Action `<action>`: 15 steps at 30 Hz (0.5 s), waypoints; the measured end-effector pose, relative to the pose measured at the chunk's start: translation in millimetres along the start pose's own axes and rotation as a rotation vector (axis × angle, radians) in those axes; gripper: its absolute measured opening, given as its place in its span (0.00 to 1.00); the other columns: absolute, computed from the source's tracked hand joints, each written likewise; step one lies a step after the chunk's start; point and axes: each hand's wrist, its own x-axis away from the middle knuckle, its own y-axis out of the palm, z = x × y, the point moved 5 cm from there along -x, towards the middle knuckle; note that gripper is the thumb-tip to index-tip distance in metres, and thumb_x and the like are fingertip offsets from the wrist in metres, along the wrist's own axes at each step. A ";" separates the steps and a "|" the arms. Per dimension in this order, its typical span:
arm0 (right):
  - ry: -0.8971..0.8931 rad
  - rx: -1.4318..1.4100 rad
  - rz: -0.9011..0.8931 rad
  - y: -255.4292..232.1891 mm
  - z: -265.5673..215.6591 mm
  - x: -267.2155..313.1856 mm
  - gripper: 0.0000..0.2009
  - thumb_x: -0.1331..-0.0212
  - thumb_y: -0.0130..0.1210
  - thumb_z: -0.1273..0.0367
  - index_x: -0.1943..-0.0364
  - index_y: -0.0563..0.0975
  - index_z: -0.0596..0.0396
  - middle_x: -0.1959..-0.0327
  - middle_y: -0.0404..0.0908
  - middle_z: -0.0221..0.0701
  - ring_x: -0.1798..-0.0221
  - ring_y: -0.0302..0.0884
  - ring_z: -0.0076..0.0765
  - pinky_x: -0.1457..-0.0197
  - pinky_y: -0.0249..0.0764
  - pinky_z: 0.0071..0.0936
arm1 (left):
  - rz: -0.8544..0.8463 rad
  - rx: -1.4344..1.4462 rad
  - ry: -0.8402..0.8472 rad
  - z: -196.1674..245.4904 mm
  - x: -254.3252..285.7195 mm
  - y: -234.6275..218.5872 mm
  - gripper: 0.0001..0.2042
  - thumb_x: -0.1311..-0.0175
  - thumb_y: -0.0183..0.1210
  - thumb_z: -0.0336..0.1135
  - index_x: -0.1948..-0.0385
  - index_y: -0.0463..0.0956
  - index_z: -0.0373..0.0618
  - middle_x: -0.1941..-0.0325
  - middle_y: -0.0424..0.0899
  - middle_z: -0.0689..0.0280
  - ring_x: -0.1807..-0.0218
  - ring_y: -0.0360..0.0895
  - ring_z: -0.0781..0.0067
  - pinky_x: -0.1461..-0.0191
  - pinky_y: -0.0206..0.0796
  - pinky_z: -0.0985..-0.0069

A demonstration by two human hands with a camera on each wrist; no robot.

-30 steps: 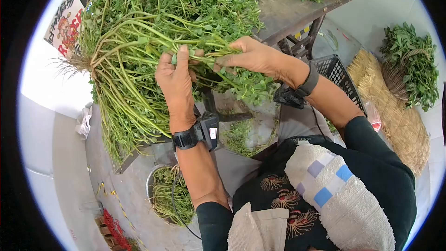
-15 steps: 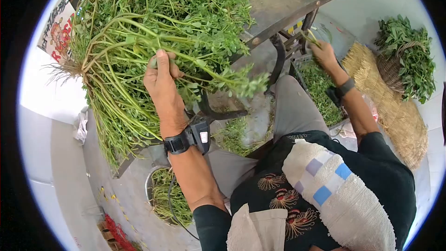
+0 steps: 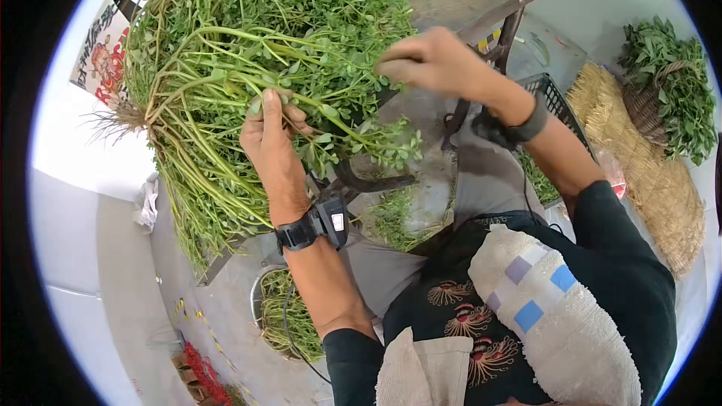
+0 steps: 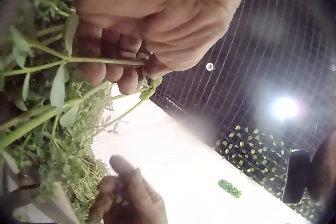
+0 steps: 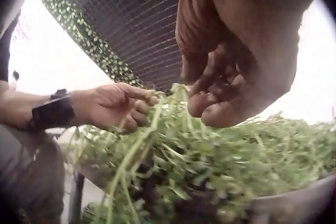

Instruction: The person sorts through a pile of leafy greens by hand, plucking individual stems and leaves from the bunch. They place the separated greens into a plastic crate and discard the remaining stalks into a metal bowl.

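Note:
The left hand [image 3: 272, 143] pinches green leafy stems [image 3: 331, 114] between thumb and fingers, above a large plant heap [image 3: 203, 173] with roots at its left. In the left wrist view, thin stems [image 4: 105, 61] pass under that hand's [image 4: 157, 19] fingertips. The right hand [image 3: 440, 68] is up beside the heap, right of the left hand, fingers loosely bent and nothing visible in them. In the right wrist view this hand [image 5: 247, 50] hangs over the greens [image 5: 210, 155], its thumb and fingers close together, near the left hand [image 5: 113, 106].
The heap lies on a dark table [image 3: 459, 4]. Right of the knees, a black crate [image 3: 560, 109] holds cut greens. Farther right are a straw mat [image 3: 639, 180] and a leafy basket [image 3: 643, 116]. A round container of stems [image 3: 282, 316] stands below the left forearm.
The right hand moved from the stems out over the crate with a short piece of stem, then came back without it toward the heap. The left hand kept its pinch on the stems.

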 end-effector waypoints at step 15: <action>-0.003 -0.284 -0.034 47.7 -46.4 -36.1 0.12 0.44 0.53 0.63 0.71 0.80 0.58 0.85 0.75 0.28 0.82 0.71 0.26 0.76 0.68 0.25 | -0.038 0.065 -0.083 1.6 2.3 9.1 0.19 0.36 0.53 0.46 0.62 0.76 0.34 0.81 0.75 0.68 0.80 0.69 0.81 0.76 0.64 0.83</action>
